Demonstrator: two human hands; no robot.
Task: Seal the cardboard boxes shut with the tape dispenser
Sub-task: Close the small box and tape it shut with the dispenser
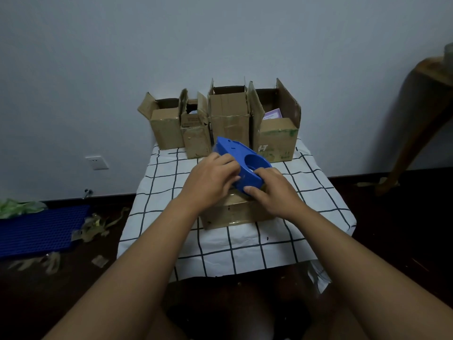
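Both hands grasp a blue tape dispenser above the closed box: left hand beside its near-left flank, right hand at its near end, long axis pointing away.

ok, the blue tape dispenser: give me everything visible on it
The tape dispenser is blue, apparently moulded plastic, with a flat side plate that has a large round opening and a few small holes. It is held tilted, far end raised, above the closed cardboard box on the checked tablecloth. The left hand grips its left side; the right hand holds its near end. The tape roll is barely visible.
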